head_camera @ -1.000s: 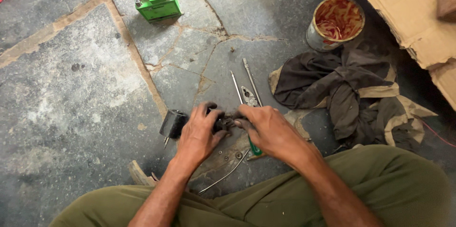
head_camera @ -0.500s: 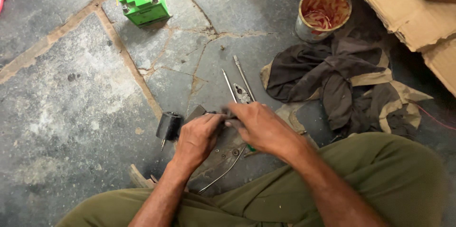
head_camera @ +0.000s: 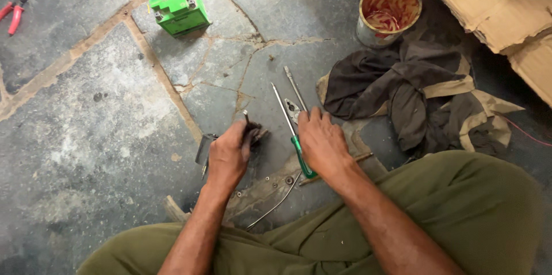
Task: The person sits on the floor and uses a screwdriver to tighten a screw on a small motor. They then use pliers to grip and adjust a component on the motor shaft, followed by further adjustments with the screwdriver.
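Note:
My left hand (head_camera: 229, 155) is closed around a small dark greasy part (head_camera: 253, 132) with a thin pin sticking up from it, held just above the stone floor. My right hand (head_camera: 323, 141) rests palm down on the floor over a pair of pliers (head_camera: 293, 108), its fingers beside a green-handled screwdriver (head_camera: 294, 137) that lies pointing away from me. A second plain metal rod (head_camera: 295, 87) lies next to the screwdriver's shaft. A small dark cylinder (head_camera: 204, 148) stands just left of my left hand.
A green box-shaped battery (head_camera: 179, 9) sits at the far left. A grease-filled tin (head_camera: 388, 12) stands far right beside a dark crumpled rag (head_camera: 414, 96) and cardboard (head_camera: 494, 4). Red-handled pliers (head_camera: 15, 15) lie at the left edge. A bent wire (head_camera: 275, 206) lies by my legs.
My hands have come apart. The left hand kept the dark part; the right hand moved right and down onto the pliers and screwdriver.

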